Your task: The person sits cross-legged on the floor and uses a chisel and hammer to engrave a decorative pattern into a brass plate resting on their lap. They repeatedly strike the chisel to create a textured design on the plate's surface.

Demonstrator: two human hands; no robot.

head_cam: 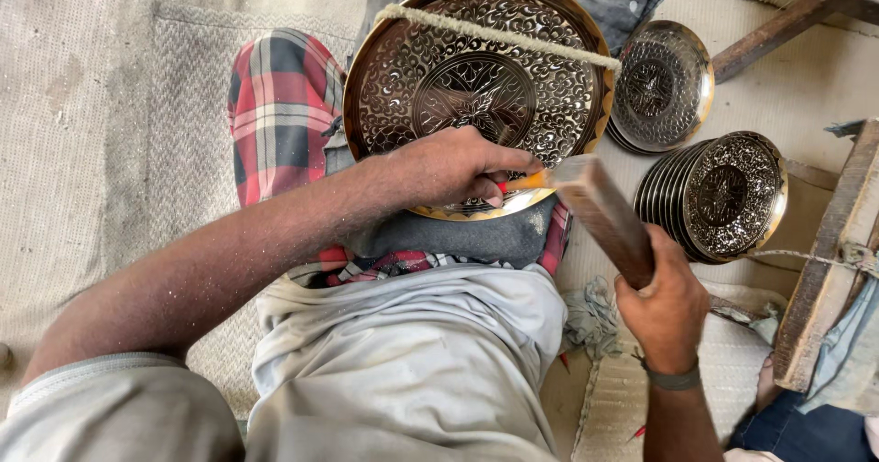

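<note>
A large round engraved metal plate (439, 68) rests tilted on a cloth-covered knee, with a rope (499, 36) stretched across its upper part. My left hand (453, 164) lies on the plate's lower rim and pinches a small chisel with an orange-red end (522, 184). My right hand (664, 306) grips a wooden mallet (604, 215), whose head is right at the chisel's end.
A red checked cloth (279, 105) and a grey cloth pad lie under the plate. To the right are a smaller engraved plate (661, 85) and a stack of several similar plates (723, 196). Wooden boards (833, 251) stand at the right edge. A woven mat (110, 151) covers the floor.
</note>
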